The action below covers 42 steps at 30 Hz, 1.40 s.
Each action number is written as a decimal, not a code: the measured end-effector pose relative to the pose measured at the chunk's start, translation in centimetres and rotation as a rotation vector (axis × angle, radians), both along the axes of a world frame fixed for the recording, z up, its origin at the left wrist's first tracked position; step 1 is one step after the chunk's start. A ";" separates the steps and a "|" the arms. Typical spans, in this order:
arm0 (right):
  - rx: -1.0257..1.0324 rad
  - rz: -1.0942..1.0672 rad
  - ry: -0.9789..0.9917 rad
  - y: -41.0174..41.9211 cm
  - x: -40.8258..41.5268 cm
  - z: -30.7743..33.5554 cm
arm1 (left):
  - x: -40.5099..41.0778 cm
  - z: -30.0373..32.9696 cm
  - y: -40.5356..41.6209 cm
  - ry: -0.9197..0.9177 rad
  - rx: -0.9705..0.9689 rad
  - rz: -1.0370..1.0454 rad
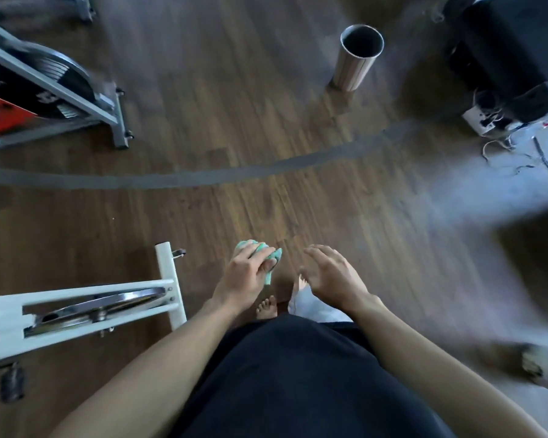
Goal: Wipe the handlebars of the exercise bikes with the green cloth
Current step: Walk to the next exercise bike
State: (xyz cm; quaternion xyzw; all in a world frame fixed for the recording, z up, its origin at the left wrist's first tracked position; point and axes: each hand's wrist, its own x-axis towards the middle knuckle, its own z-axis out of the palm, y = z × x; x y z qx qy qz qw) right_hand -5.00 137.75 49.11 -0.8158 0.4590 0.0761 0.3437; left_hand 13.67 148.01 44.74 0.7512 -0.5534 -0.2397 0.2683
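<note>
The green cloth (268, 259) is bunched in the left hand (246, 270), whose fingers curl round it above the wooden floor (234, 121), just right of the white bike frame (86, 306) at the floor's lower left. A grey and red bike (45, 86) stands at the upper left. The right hand (331, 273) hovers beside the left, fingers spread and holding nothing, with bare floor stretching ahead to a cylindrical bin (358, 58).

no legible text anywhere
</note>
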 end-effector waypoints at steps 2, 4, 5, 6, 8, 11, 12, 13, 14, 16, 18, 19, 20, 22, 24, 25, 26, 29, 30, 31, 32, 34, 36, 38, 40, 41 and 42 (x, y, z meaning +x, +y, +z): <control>0.020 0.011 0.002 -2.8 1.3 -0.4 | 1.2 -0.1 -1.7 -0.017 -0.004 0.029; 0.049 0.059 0.017 -5.8 2.7 -1.0 | 2.5 -0.2 -3.7 -0.013 -0.002 0.066; 0.067 0.088 0.038 -7.4 3.4 -1.3 | 3.2 -0.4 -4.8 -0.019 -0.001 0.081; 0.088 0.118 0.058 -9.1 4.1 -1.7 | 3.8 -0.7 -5.9 -0.037 -0.001 0.098; 0.118 0.179 0.099 -13.1 5.5 -2.3 | 4.8 -1.1 -8.2 -0.055 0.019 0.145; 0.103 0.279 0.148 -19.4 7.3 -2.1 | 5.9 -0.8 -12.0 -0.050 0.007 0.261; 0.104 0.319 0.150 -21.2 8.0 -1.8 | 6.3 -0.5 -13.3 -0.046 -0.006 0.294; 0.109 0.357 0.149 -22.9 8.8 -1.5 | 6.6 -0.1 -14.6 -0.047 -0.026 0.315; 0.103 0.391 0.148 -24.5 9.5 -1.5 | 6.9 0.2 -16.1 -0.066 -0.041 0.319; 0.083 0.424 0.155 -27.4 10.9 -1.7 | 7.6 0.6 -19.1 -0.046 -0.005 0.357; 0.108 0.461 0.151 -29.1 12.1 -1.6 | 8.2 0.7 -20.7 -0.010 -0.015 0.383; 0.118 0.475 0.160 -30.0 12.7 -1.5 | 8.5 0.8 -21.4 -0.002 -0.028 0.387; 0.111 0.489 0.172 -30.9 13.6 -1.4 | 8.9 0.9 -22.5 -0.033 -0.040 0.372; 0.112 0.496 0.159 -32.7 15.4 -1.7 | 10.3 0.4 -24.1 0.009 0.015 0.390; 0.118 0.511 0.163 -34.3 17.3 -2.0 | 11.6 -0.1 -25.1 0.022 0.045 0.424; 0.098 0.520 0.163 -35.2 18.4 -2.1 | 12.4 -0.3 -25.9 0.009 0.035 0.437; 0.091 0.524 0.156 -36.2 19.7 -2.2 | 13.4 -0.4 -26.7 0.011 0.034 0.452; 0.081 0.560 0.154 -38.5 23.9 -2.0 | 17.1 -0.9 -29.0 -0.006 0.014 0.480; 0.068 0.570 0.157 -39.4 25.4 -2.0 | 18.4 -0.9 -29.8 -0.029 -0.012 0.489; 0.062 0.575 0.155 -40.2 27.0 -1.9 | 19.7 -0.9 -30.5 -0.030 -0.023 0.499; 0.052 0.581 0.152 -40.9 28.7 -1.6 | 21.2 -0.8 -31.3 -0.017 -0.023 0.512; 0.032 0.608 0.157 -42.3 32.2 -0.9 | 24.3 -0.6 -32.7 -0.005 -0.029 0.554; 0.010 0.656 0.140 -43.4 36.0 -0.5 | 27.5 -0.5 -33.8 -0.021 -0.050 0.573; -0.013 0.702 0.122 -44.1 40.1 -0.2 | 30.6 -0.5 -34.5 -0.030 -0.064 0.609; -0.015 0.755 0.109 -44.3 43.7 0.2 | 33.1 -0.8 -34.5 -0.037 -0.075 0.692; -0.006 0.787 0.104 -44.3 45.4 0.6 | 34.0 -0.9 -34.3 -0.040 -0.091 0.741; -0.006 0.830 0.095 -44.2 47.2 0.8 | 34.9 -0.9 -34.1 -0.067 -0.116 0.782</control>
